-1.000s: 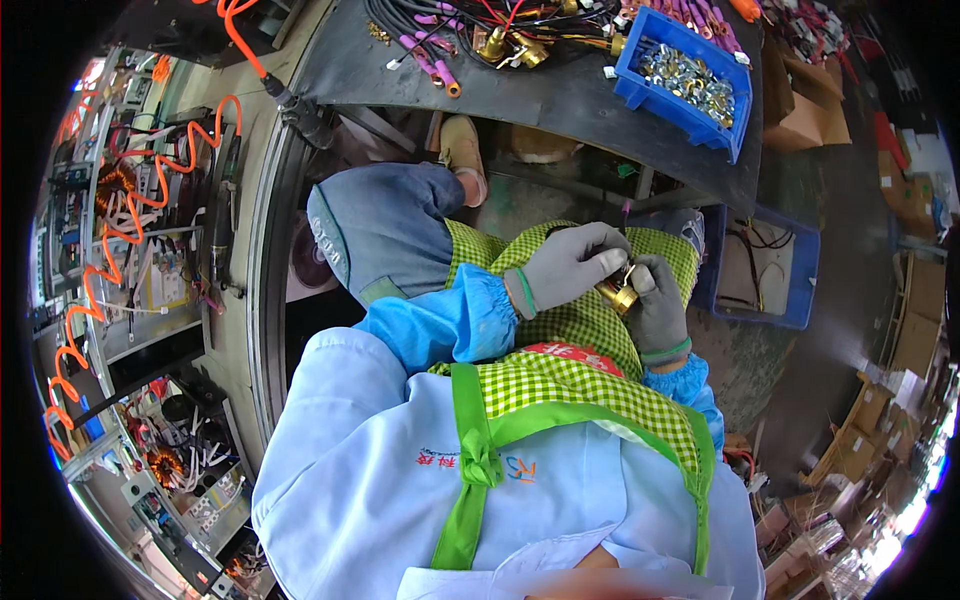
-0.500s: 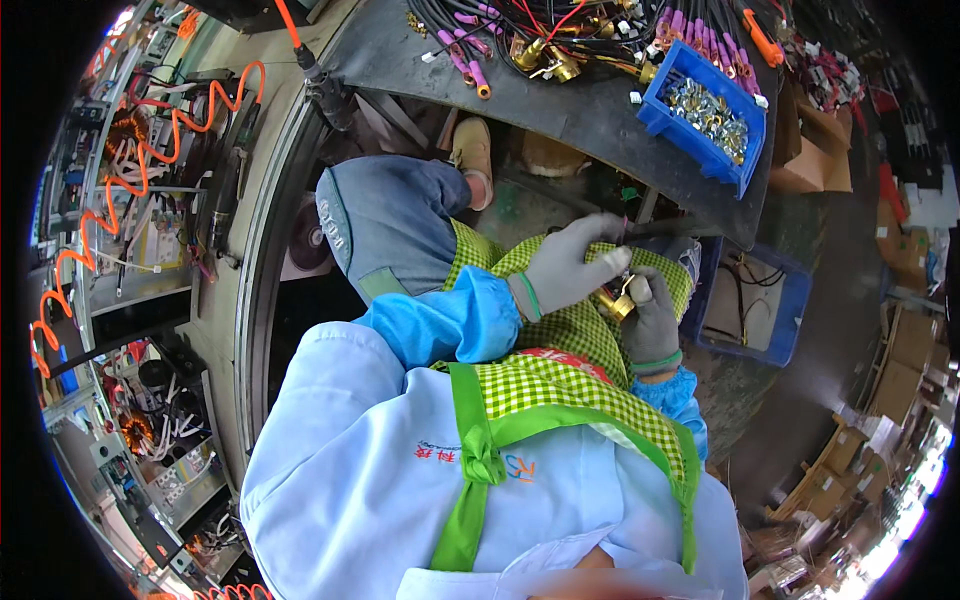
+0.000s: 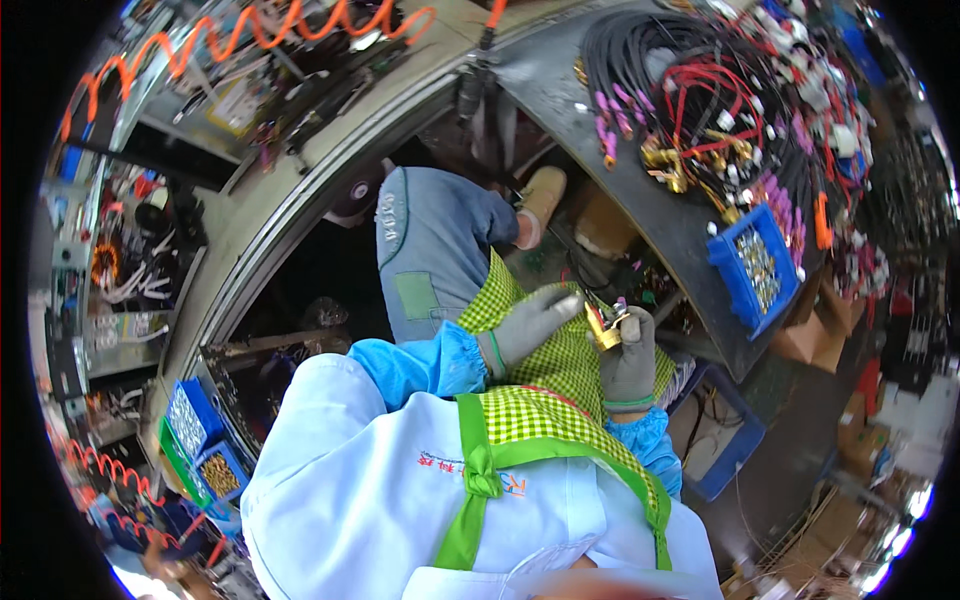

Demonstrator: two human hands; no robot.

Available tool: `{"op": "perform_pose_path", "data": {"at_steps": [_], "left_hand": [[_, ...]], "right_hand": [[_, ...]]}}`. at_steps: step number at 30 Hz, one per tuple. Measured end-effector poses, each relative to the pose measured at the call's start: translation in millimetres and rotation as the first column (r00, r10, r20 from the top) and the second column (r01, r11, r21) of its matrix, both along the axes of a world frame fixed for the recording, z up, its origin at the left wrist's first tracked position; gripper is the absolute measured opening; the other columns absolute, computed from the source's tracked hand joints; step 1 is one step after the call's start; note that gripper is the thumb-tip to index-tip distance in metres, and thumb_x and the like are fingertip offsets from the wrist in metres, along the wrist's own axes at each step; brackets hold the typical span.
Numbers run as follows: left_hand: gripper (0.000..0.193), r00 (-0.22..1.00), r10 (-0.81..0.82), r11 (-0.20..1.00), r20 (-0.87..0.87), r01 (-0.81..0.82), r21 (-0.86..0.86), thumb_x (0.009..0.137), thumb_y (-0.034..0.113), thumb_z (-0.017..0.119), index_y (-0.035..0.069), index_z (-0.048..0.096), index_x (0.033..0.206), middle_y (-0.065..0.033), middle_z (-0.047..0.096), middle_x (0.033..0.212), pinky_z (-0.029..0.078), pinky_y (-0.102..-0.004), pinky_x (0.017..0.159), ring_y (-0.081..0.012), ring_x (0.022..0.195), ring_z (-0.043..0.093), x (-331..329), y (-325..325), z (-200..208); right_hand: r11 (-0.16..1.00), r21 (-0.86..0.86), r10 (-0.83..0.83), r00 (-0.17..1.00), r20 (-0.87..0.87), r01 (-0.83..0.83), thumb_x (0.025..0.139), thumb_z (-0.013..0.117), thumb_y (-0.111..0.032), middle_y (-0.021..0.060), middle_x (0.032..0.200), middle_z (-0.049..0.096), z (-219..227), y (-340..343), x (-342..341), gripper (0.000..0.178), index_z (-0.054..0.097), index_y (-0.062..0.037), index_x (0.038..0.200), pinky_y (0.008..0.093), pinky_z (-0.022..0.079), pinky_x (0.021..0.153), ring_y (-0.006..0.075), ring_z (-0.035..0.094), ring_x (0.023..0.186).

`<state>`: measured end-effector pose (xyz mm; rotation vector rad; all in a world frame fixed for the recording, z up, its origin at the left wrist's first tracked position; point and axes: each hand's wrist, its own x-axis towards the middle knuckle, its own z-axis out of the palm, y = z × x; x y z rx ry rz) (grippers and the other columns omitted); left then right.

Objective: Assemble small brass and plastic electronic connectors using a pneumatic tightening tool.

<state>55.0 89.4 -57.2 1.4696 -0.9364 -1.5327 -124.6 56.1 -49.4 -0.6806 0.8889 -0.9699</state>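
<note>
My right hand, in a grey glove, is closed around a brass fitting with dark and red wires at its far end. It holds the fitting above my lap, over the green checked apron. My left hand, also gloved in grey, is just left of the fitting and apart from it. Its thumb and fingers are pressed together, pointing toward the wires. Whatever may be between its fingertips is too small or hidden to make out.
On the dark worktable at far right lie a heap of black cables with brass ends and a blue bin of small metal parts. A blue crate stands on the floor at right. Small parts bins are at left.
My left hand has drawn back from the brass fitting, which stays in my right hand. The view has turned, so the worktable appears farther right and the small bins at left now show.
</note>
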Motion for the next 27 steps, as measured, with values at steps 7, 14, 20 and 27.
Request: {"op": "perform_pose_path", "data": {"at_steps": [7, 14, 20, 27], "left_hand": [[0.051, 0.385, 0.280, 0.960, -0.879, -0.136, 0.246, 0.096, 0.055, 0.043, 0.013, 0.055, 0.122, -0.0009, 0.060, 0.116, 0.045, -0.0343, 0.096, -0.0152, 0.107, 0.057, 16, 11, 4], [0.039, 0.673, 0.244, 0.953, -0.698, -0.298, 0.046, 0.101, 0.040, 0.044, 0.010, 0.053, 0.123, 0.0006, 0.057, 0.107, 0.045, -0.0224, 0.086, -0.0063, 0.100, 0.054, 59, 4, 0], [0.038, 0.492, 0.421, 0.858, -0.762, -0.489, 0.158, 0.099, 0.027, 0.050, 0.005, 0.046, 0.130, -0.0049, 0.057, 0.110, 0.054, -0.0320, 0.081, -0.0156, 0.097, 0.060, 106, 0, -3], [0.035, 0.738, 0.197, 0.960, -0.646, -0.278, -0.024, 0.097, 0.026, 0.055, -0.002, 0.052, 0.118, -0.0041, 0.057, 0.091, 0.047, -0.0244, 0.061, -0.0102, 0.075, 0.056, 131, 20, -3]], "right_hand": [[0.968, -0.178, 0.158, 0.982, -0.104, -0.174, 0.096, 0.056, -0.030, 0.0047, 0.106, 0.055, 11, 7, 77, 0.029, 0.049, -0.0050, 0.109, 0.0279, 0.045, 0.085, 0.0126, 0.052, 0.094], [0.885, -0.330, 0.213, 0.916, -0.339, -0.328, 0.096, 0.056, -0.034, 0.0048, 0.105, 0.056, 16, -23, 125, 0.036, 0.050, -0.0027, 0.113, 0.0297, 0.045, 0.085, 0.0127, 0.053, 0.095], [0.249, -0.458, 0.070, 0.488, -0.870, -0.853, 0.089, 0.061, -0.018, 0.0141, 0.102, 0.065, 107, -101, 182, 0.030, 0.060, 0.0025, 0.111, 0.0333, 0.050, 0.081, 0.0244, 0.065, 0.095], [-0.484, -0.359, -0.216, 0.506, -0.835, -0.798, 0.086, 0.063, -0.028, 0.0149, 0.127, 0.053, 109, -142, 421, 0.043, 0.056, -0.0084, 0.124, 0.0437, 0.040, 0.101, 0.0359, 0.047, 0.123]]}}
